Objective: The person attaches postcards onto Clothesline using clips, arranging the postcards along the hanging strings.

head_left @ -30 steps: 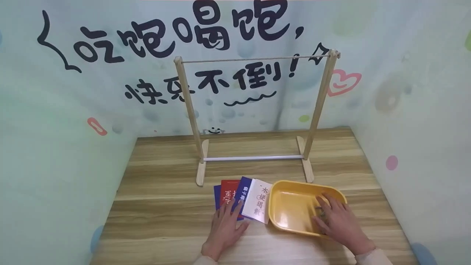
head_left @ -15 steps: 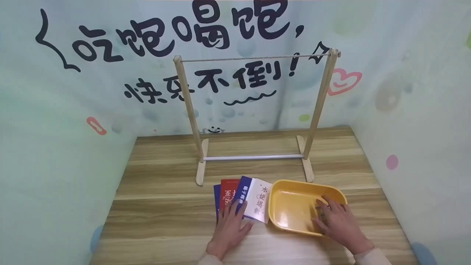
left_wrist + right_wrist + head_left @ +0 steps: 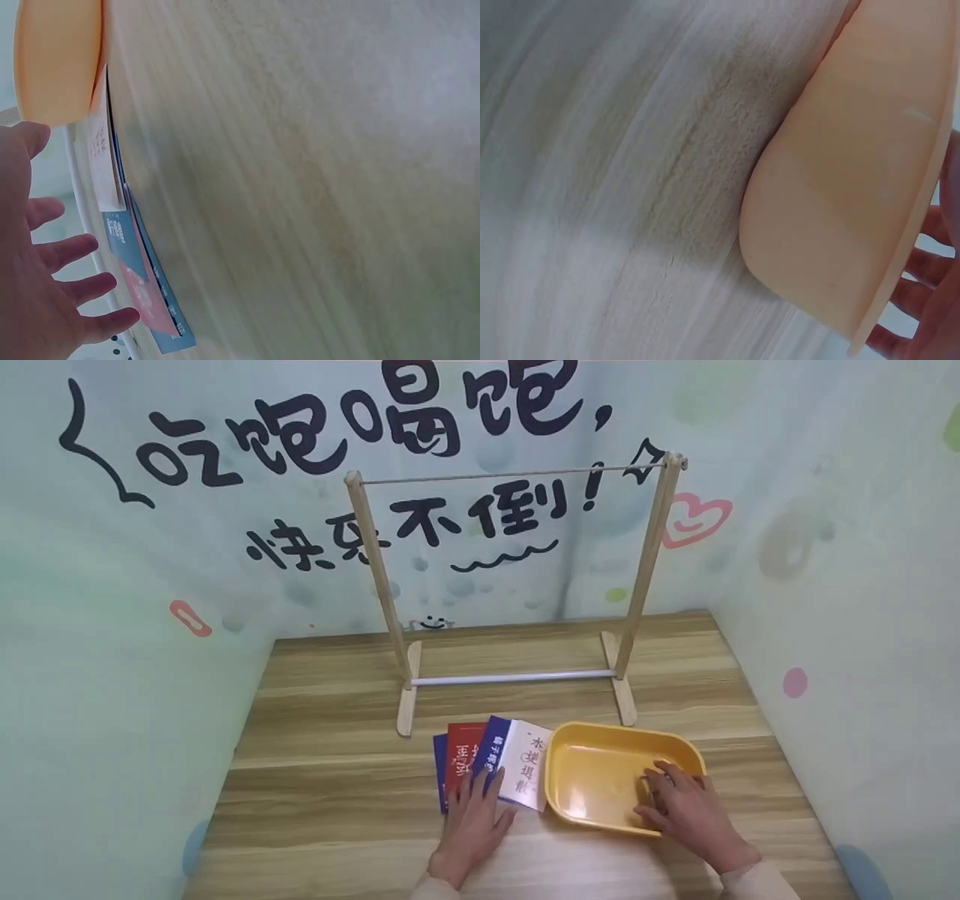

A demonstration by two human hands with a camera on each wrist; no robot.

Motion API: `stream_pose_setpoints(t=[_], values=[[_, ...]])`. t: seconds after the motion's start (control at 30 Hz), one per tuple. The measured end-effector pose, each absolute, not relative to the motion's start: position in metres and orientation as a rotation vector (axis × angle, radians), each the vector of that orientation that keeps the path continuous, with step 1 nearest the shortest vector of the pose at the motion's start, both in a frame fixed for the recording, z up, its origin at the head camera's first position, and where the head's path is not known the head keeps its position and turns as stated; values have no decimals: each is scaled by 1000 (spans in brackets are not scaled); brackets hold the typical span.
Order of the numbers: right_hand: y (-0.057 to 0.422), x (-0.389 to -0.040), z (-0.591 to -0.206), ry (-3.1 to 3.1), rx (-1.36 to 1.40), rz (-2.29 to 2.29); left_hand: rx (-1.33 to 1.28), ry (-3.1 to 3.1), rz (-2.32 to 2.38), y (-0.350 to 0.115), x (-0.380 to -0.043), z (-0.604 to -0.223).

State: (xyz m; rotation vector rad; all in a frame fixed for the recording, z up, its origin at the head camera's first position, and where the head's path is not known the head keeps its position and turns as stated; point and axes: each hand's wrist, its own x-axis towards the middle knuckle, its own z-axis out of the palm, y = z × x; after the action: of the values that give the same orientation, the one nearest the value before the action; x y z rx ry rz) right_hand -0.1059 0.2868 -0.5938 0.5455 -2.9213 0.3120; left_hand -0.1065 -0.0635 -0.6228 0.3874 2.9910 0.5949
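Observation:
In the head view, my left hand (image 3: 472,817) lies with spread fingers over the lower edges of several overlapping printed cards. A white card (image 3: 528,765) with dark characters is nearest the tray; left of it fan out a blue card (image 3: 491,746) and a red card (image 3: 463,750). The left wrist view shows the hand's fingers (image 3: 90,289) straight and apart near the cards (image 3: 146,296). My right hand (image 3: 690,810) reaches over the right side of a yellow tray (image 3: 592,769), fingers bent down inside. Small dark items (image 3: 651,791) show beneath them, mostly hidden; I cannot tell whether they are gripped.
Behind the cards stands a wooden frame, its left post (image 3: 379,570) and right post (image 3: 649,570) joined by a string (image 3: 510,474) on top and a white rod (image 3: 510,678) below. Printed cloth walls (image 3: 112,697) enclose the wood-grain table (image 3: 322,780) at the back and sides.
My left hand has slid slightly right along the cards. The right hand stays in the tray with a small shift of its fingers. The head view has shifted a little.

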Motion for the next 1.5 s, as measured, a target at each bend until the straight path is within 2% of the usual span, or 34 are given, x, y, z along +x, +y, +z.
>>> stream_pose_setpoints(t=[0.47, 1.5], values=[[289, -112, -592, -3028, 447, 345, 380, 2982, 579, -58, -110, -628], [291, -125, -596, -2952, 543, 243, 238, 3091, 459, -51, -125, -634]])
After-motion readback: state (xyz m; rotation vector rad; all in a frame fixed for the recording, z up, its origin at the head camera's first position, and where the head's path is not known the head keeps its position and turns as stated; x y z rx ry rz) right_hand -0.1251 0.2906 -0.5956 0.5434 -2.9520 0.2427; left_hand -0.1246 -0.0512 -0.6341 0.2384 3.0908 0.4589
